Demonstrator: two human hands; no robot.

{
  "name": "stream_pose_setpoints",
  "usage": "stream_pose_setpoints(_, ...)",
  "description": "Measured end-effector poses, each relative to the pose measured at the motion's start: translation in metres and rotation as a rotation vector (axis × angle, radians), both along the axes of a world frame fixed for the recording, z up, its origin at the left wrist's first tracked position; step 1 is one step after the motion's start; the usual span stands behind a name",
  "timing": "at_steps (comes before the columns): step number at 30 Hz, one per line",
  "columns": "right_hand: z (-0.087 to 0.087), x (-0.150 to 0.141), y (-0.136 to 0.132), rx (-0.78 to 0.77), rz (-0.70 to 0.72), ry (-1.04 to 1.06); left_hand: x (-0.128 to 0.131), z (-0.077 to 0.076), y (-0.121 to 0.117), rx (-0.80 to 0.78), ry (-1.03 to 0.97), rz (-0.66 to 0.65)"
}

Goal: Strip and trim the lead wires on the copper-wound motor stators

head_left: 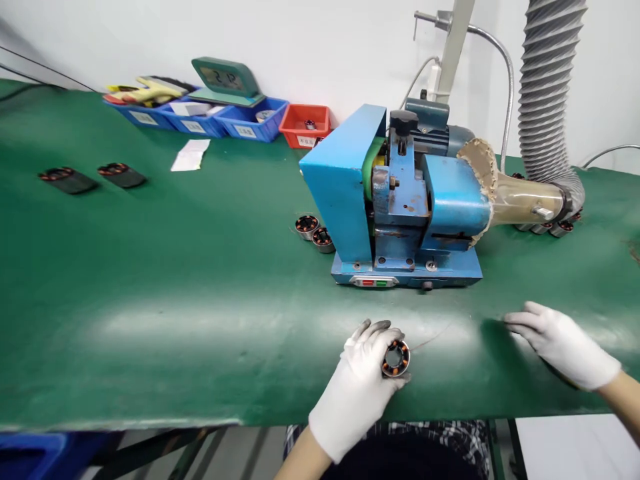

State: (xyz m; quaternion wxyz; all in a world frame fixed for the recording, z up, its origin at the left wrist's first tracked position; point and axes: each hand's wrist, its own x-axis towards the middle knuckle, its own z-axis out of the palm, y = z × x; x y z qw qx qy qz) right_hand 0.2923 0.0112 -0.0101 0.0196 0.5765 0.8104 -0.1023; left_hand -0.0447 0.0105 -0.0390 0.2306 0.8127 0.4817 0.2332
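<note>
My left hand, in a white glove with grey fingertips, grips a stator by its outer rim above the near part of the bench. The stator is a metal ring with black inner parts and orange copper windings, its open face turned up towards me. A thin wire runs from it to the right. Farther right, my white-gloved right hand hovers above the green bench, its fingers drawn together and pointing left. What sits between those fingertips, if anything, is too small to make out.
A blue belt machine with red and green buttons stands ahead, a grey hose on its right. Two stators lie left of it; several stators sit behind its duct. Blue bins, a red bin and dark stator stacks are farther left.
</note>
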Motion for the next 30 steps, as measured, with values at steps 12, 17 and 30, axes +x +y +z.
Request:
stream_pose_setpoints(12,-0.051,0.022,-0.050,0.395,-0.702,-0.172,0.025,0.025,0.006,-0.192,0.163,-0.076)
stream_pose_setpoints(17,-0.023,-0.049,-0.051,0.054,-0.754,0.389,0.029,0.022,0.005,-0.202,0.185,-0.019)
stream_pose_setpoints(30,0.020,-0.131,-0.032,-0.808,-0.464,0.770,0.030,0.018,0.005,-0.226,0.160,0.004)
